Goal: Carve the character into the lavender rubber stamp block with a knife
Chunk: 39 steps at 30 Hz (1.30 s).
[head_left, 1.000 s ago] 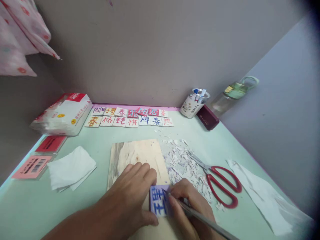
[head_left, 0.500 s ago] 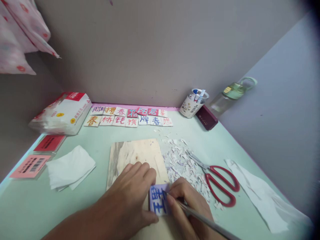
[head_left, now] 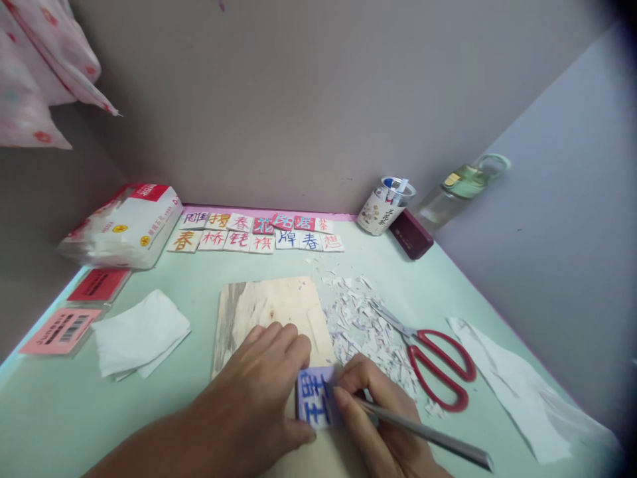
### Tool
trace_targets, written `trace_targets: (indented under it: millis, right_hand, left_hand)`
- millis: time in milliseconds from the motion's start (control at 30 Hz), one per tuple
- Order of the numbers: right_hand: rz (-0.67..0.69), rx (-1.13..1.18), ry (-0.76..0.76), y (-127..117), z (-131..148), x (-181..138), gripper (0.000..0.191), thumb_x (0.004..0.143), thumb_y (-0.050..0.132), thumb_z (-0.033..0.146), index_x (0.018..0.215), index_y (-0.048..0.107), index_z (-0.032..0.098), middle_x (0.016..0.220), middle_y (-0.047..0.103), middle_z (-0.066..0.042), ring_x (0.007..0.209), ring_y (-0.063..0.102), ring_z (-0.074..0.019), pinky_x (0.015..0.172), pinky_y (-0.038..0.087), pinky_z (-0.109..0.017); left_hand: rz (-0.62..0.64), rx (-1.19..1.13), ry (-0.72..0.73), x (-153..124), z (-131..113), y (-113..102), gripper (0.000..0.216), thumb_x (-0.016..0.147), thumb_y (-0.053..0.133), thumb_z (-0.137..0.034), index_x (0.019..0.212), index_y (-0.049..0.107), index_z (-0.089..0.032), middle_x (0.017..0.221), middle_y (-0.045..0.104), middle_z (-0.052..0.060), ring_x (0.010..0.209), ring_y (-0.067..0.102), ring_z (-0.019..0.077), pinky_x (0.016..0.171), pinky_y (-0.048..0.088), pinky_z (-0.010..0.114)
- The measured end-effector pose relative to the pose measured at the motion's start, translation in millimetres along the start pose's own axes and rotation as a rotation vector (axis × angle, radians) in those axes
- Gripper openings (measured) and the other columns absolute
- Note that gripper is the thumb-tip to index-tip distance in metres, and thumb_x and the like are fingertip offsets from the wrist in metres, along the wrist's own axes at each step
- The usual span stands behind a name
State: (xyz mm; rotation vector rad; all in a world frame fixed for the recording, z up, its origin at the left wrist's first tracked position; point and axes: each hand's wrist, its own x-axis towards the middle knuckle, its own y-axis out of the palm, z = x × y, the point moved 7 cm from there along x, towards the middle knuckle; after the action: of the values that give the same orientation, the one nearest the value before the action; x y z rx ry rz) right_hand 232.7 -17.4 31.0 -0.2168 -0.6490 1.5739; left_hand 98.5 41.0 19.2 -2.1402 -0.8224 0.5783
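Observation:
A small square carving block (head_left: 314, 399) lies on a wooden board (head_left: 271, 299), its lilac face marked with a blue character. My left hand (head_left: 261, 392) steadies the block from the left, thumb at its near edge and bent fingers at its far edge. In my right hand (head_left: 371, 415) is a slim silver carving knife (head_left: 432, 435), gripped like a pen. The knife's tip touches the right part of the blue character, and its handle end points to the lower right.
Pale shavings (head_left: 365, 332) are scattered right of the board, beside red-handled scissors (head_left: 442, 372). Two rows of lettered tiles (head_left: 261, 244) line the back. Folded tissue (head_left: 142, 332) lies left. A tissue pack (head_left: 144, 226), a can (head_left: 381, 209) and a bottle (head_left: 452, 192) stand behind.
The knife's handle end has swung upward and now shows fully at the lower right. My left hand and the block have stayed in place.

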Motion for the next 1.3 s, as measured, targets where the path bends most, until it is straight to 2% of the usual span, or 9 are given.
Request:
trace_targets:
  millis: [367, 667, 733, 800, 900, 1000, 1100, 1167, 1300]
  right_hand:
    - [-0.009, 0.056, 0.042, 2.2, -4.9, -2.4, 0.017, 0.103, 0.045, 0.019, 0.088, 0.049, 0.024, 0.074, 0.052, 0.004, 0.062, 0.051, -0.0124, 0.058, 0.041, -0.023]
    - [-0.022, 0.021, 0.023, -0.2, -2.1, -2.3, 0.018, 0.102, 0.046, 0.018, 0.086, 0.050, 0.023, 0.073, 0.054, 0.002, 0.061, 0.053, -0.0131, 0.056, 0.042, -0.024]
    - [-0.020, -0.006, 0.003, -0.9, -1.1, -1.8, 0.017, 0.101, 0.047, 0.017, 0.085, 0.050, 0.022, 0.073, 0.056, 0.001, 0.060, 0.053, -0.0131, 0.055, 0.043, -0.024]
    - [-0.039, -0.026, -0.017, -2.1, -0.3, -1.4, 0.017, 0.100, 0.049, 0.015, 0.084, 0.050, 0.022, 0.072, 0.057, 0.000, 0.060, 0.054, -0.0133, 0.055, 0.044, -0.024]
    - [-0.056, -0.031, -0.037, -1.2, 0.4, -1.3, 0.017, 0.098, 0.050, 0.013, 0.083, 0.050, 0.022, 0.072, 0.058, 0.000, 0.061, 0.056, -0.0134, 0.055, 0.045, -0.024]
    - [-0.068, -0.015, -0.018, 0.7, -1.0, -2.3, 0.016, 0.098, 0.051, 0.014, 0.084, 0.051, 0.022, 0.073, 0.058, 0.000, 0.060, 0.054, -0.0126, 0.054, 0.043, -0.023]
    - [-0.119, -0.010, 0.022, -1.5, -4.0, -4.0, 0.016, 0.097, 0.052, 0.015, 0.083, 0.051, 0.022, 0.071, 0.057, 0.001, 0.057, 0.050, -0.0124, 0.051, 0.040, -0.024]
    - [-0.112, -0.013, 0.023, -0.6, -5.5, -4.3, 0.016, 0.097, 0.052, 0.015, 0.082, 0.050, 0.022, 0.071, 0.058, 0.000, 0.058, 0.051, -0.0127, 0.052, 0.041, -0.024]
    - [-0.120, -0.027, -0.021, 3.2, -9.9, -5.3, 0.020, 0.097, 0.052, 0.018, 0.079, 0.046, 0.023, 0.068, 0.057, 0.002, 0.054, 0.051, -0.0115, 0.049, 0.040, -0.022]
  left_hand:
    - [-0.056, 0.026, 0.017, -1.6, 1.0, 0.9, 0.032, 0.066, 0.070, -0.016, 0.085, 0.045, -0.022, 0.092, 0.053, 0.000, 0.087, 0.045, 0.0221, 0.080, 0.030, 0.037]
    - [-0.025, 0.054, 0.020, -0.2, -0.8, 0.9, 0.034, 0.068, 0.079, -0.022, 0.087, 0.051, -0.020, 0.094, 0.056, 0.001, 0.088, 0.048, 0.0235, 0.082, 0.036, 0.039]
    - [0.014, 0.035, 0.007, 1.0, 0.3, 2.7, 0.047, 0.064, 0.090, -0.027, 0.095, 0.057, -0.018, 0.100, 0.059, 0.003, 0.094, 0.052, 0.0266, 0.086, 0.038, 0.042]
    - [0.062, 0.002, 0.009, 2.0, 1.0, 3.4, 0.071, 0.055, 0.100, -0.031, 0.112, 0.060, -0.017, 0.109, 0.062, 0.005, 0.103, 0.054, 0.0301, 0.093, 0.039, 0.046]
    - [0.130, -0.027, 0.064, 2.0, -0.4, 0.7, 0.094, 0.056, 0.101, -0.027, 0.136, 0.053, -0.021, 0.121, 0.063, 0.007, 0.114, 0.055, 0.0315, 0.101, 0.037, 0.047]
    - [0.178, -0.033, 0.128, 1.2, -0.9, -3.2, 0.068, 0.075, 0.090, -0.020, 0.135, 0.057, -0.028, 0.115, 0.065, 0.002, 0.112, 0.057, 0.0263, 0.099, 0.037, 0.042]
    - [0.167, -0.052, 0.138, 2.1, 2.2, -4.5, 0.043, 0.083, 0.084, -0.025, 0.121, 0.065, -0.028, 0.105, 0.067, 0.000, 0.105, 0.058, 0.0241, 0.094, 0.037, 0.038]
    - [0.142, -0.053, 0.140, 3.1, 4.0, -3.1, 0.045, 0.080, 0.087, -0.031, 0.119, 0.066, -0.027, 0.101, 0.067, -0.001, 0.101, 0.059, 0.0242, 0.091, 0.037, 0.038]
    - [0.098, -0.026, 0.178, 3.0, 2.9, -1.3, 0.061, 0.080, 0.087, -0.033, 0.134, 0.059, -0.030, 0.102, 0.067, 0.000, 0.101, 0.058, 0.0241, 0.092, 0.035, 0.038]
